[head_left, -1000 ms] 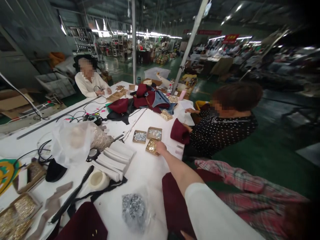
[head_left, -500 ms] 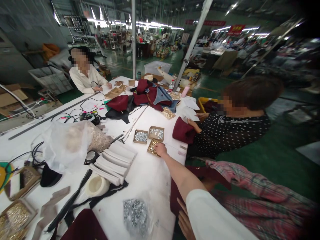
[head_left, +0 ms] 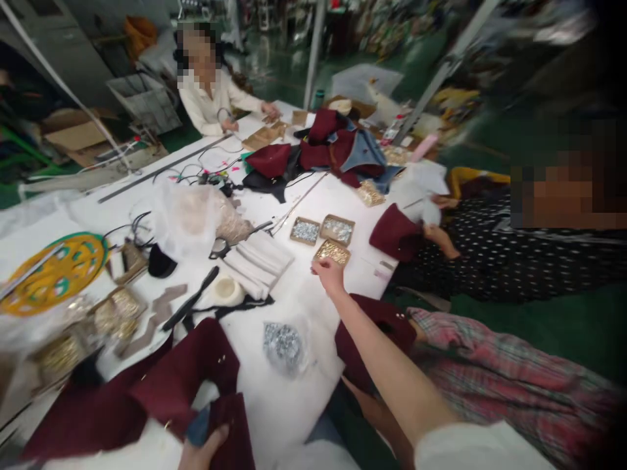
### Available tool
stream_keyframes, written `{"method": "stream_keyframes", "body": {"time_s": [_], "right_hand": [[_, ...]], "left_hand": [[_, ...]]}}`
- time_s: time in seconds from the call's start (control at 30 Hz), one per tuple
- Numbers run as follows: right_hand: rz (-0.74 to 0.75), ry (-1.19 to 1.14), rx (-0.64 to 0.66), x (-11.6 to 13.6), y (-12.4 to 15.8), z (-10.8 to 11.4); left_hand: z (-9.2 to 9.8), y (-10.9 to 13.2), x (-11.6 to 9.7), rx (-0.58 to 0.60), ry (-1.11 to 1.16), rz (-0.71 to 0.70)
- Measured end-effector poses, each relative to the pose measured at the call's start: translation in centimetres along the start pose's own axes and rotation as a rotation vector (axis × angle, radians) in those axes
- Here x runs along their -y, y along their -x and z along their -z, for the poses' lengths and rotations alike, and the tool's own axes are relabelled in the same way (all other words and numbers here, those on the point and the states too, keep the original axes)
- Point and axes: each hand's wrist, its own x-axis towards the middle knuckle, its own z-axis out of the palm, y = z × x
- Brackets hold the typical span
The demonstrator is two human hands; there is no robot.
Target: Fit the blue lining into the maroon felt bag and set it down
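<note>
My right hand [head_left: 329, 273] reaches out to the near left edge of a small cardboard box [head_left: 332, 253] of gold metal fittings. Its fingers are pinched together; what is between them is too small to make out. At the bottom, my left hand [head_left: 210, 447] grips a maroon fabric piece [head_left: 196, 365], its thumb lying on the cloth near a blue patch. Small gold studs show on this fabric. Behind the gold box stand two more small boxes, one of silver fittings [head_left: 304, 231] and another of silver fittings [head_left: 337, 228].
A clear bag of silver fittings [head_left: 284, 346] lies near the front edge. White folded strips [head_left: 257, 264] and a cream tape roll [head_left: 228, 290] are to the left. Co-workers sit at the far side and right; a plaid sleeve [head_left: 460, 339] comes close to my right arm.
My right hand has drawn back from inside the gold box to its near left edge. The view has tilted down, bringing my left hand and more maroon fabric into sight.
</note>
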Motion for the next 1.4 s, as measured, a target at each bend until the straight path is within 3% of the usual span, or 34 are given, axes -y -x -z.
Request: {"method": "stream_keyframes", "body": {"time_s": [0.1,0.17,0.23,0.3,0.4,0.53,0.87,1.03,1.4], "right_hand": [[0.025,-0.360,0.335,0.6,12.4,-4.6],[-0.043,-0.450,0.545,0.8,20.5,-6.7],[-0.069,-0.470,0.664,0.8,27.2,-8.2],[0.009,-0.416,0.719,0.8,31.9,-9.2],[0.241,-0.230,0.724,1.0,35.8,-10.1],[0.437,-0.080,0.696,0.7,38.0,-10.6],[0.599,0.061,0.704,-1.3,39.5,-11.2],[0.600,0.083,0.608,-0.6,39.5,-11.6],[0.555,0.096,0.610,0.5,39.9,-12.6]], "left_hand": [[0.9,-0.5,3.5,-0.028,0.226,0.059],[1.6,-1.1,5.3,-0.024,0.452,0.032],[2.1,-1.2,6.1,-0.040,0.546,-0.022],[2.2,-0.8,6.3,-0.070,0.563,-0.069],[2.0,0.2,6.1,-0.119,0.585,-0.130],[1.3,0.9,6.6,-0.236,0.573,-0.222],[0.4,1.4,6.9,-0.459,0.473,-0.311],[1.0,1.4,6.0,-0.486,0.425,-0.366],[0.6,0.5,7.1,-0.486,0.464,-0.317]]}}
